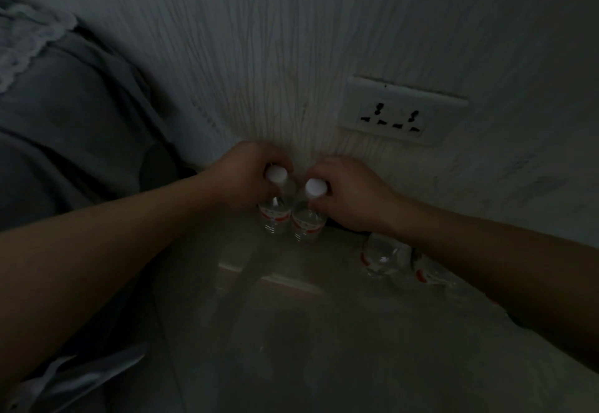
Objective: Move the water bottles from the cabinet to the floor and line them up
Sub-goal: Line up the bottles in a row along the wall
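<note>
Two clear water bottles with white caps and red-and-white labels stand side by side close to the wall. My left hand (246, 176) grips the neck of the left bottle (275, 214). The right bottle (308, 223) has its neck held by my right hand (353, 195). Both bottles are upright and nearly touch each other. Two more bottles (382, 255) of the same kind show to the right, partly hidden under my right forearm. The light is dim, and I cannot tell whether the two held bottles rest on the glossy surface (291, 331).
A white textured wall rises just behind the bottles, with a double power socket (400, 111) on it at the right. Grey bedding (71, 127) fills the left side. A pale crumpled wrapper (81, 377) lies at the lower left.
</note>
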